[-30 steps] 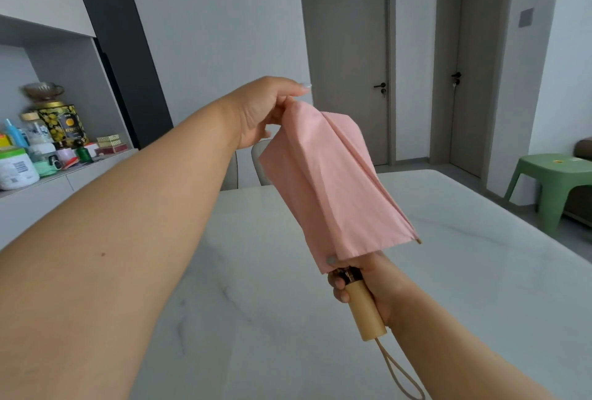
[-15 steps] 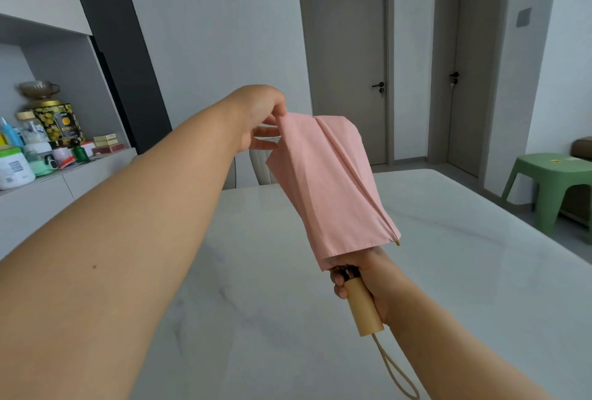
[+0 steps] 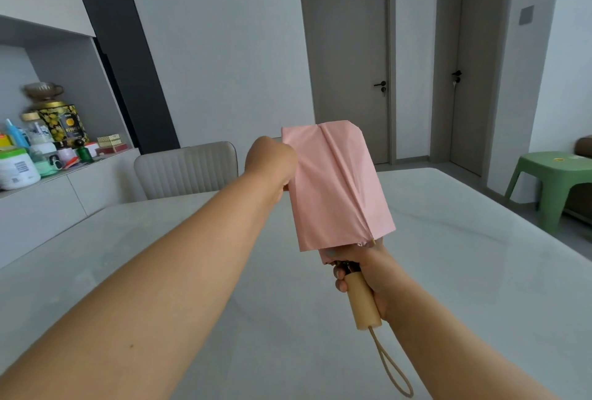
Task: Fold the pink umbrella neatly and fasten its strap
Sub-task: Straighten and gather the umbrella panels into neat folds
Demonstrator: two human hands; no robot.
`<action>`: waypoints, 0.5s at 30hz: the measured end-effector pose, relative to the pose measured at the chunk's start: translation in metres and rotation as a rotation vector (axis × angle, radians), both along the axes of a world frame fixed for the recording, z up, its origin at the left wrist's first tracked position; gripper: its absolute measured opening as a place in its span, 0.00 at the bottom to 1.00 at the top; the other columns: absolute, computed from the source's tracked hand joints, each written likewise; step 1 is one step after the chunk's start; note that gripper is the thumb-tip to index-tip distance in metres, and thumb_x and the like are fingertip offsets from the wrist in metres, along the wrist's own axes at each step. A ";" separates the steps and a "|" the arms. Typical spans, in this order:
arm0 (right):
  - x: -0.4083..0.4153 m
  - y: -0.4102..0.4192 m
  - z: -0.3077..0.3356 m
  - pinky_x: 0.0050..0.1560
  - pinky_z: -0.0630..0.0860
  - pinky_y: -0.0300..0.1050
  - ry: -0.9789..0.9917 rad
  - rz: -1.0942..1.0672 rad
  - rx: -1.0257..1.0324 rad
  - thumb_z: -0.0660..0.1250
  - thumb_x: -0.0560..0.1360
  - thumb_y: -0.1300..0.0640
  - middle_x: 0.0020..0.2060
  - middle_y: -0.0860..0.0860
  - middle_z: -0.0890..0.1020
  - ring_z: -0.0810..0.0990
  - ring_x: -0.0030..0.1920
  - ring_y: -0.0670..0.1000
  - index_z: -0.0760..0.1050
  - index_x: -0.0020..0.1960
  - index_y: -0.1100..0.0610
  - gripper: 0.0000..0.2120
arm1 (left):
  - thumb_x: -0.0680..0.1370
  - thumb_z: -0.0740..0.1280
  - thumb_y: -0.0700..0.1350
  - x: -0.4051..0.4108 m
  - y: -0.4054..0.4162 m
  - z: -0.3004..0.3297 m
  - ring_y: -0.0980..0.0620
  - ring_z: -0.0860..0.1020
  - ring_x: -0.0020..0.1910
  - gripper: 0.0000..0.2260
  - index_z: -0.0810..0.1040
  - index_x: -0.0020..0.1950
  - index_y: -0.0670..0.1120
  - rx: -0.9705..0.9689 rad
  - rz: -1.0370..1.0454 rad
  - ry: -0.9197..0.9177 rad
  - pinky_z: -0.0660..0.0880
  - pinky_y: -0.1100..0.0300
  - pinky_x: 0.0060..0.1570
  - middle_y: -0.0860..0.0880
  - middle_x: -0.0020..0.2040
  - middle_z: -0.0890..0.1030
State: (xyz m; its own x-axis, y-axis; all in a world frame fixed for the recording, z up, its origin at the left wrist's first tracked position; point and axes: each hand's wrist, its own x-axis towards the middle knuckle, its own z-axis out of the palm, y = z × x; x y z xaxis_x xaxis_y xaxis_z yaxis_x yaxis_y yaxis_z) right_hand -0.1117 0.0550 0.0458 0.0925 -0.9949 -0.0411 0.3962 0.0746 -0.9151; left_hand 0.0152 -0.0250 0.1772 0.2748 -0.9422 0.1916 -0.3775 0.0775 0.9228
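Observation:
The pink umbrella (image 3: 336,185) is collapsed and held upright above the table, its canopy hanging in loose flat panels. My right hand (image 3: 374,274) grips its pale wooden handle (image 3: 363,302), from which a beige wrist loop (image 3: 392,367) dangles. My left hand (image 3: 270,162) pinches the left edge of the canopy fabric near its top. The fastening strap is not clearly visible; a small snap shows at the canopy's lower edge.
A white marble table (image 3: 464,271) lies under my arms. A grey padded chair (image 3: 187,170) stands at its far side. A sideboard at left (image 3: 64,188) carries several jars and bottles. A green plastic stool (image 3: 551,182) stands at the right, with closed doors behind.
My left hand has dropped from the canopy's top down its left edge, pulling a fabric panel flat. The umbrella has tilted more upright. My right hand keeps its hold on the handle.

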 end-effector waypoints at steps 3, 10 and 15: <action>0.001 0.001 0.000 0.23 0.70 0.40 -0.051 0.037 -0.008 0.68 0.67 0.71 0.29 0.56 0.78 0.70 0.24 0.50 0.73 0.43 0.60 0.10 | 0.81 0.55 0.40 0.008 -0.006 -0.015 0.39 0.79 0.49 0.11 0.73 0.57 0.38 -0.105 0.078 -0.120 0.75 0.52 0.42 0.40 0.51 0.78; 0.003 0.004 0.002 0.25 0.70 0.41 -0.016 0.050 -0.070 0.69 0.65 0.69 0.32 0.58 0.79 0.70 0.26 0.51 0.73 0.43 0.60 0.10 | 0.82 0.58 0.53 0.012 -0.005 -0.040 0.46 0.76 0.36 0.18 0.74 0.42 0.41 -0.063 -0.144 0.043 0.79 0.53 0.39 0.45 0.38 0.76; 0.002 0.004 0.002 0.23 0.69 0.40 -0.078 0.099 -0.080 0.68 0.62 0.68 0.32 0.56 0.78 0.69 0.25 0.50 0.74 0.42 0.60 0.10 | 0.83 0.54 0.49 0.010 -0.010 -0.050 0.47 0.73 0.39 0.12 0.72 0.49 0.42 -0.139 0.055 -0.048 0.70 0.55 0.40 0.48 0.41 0.74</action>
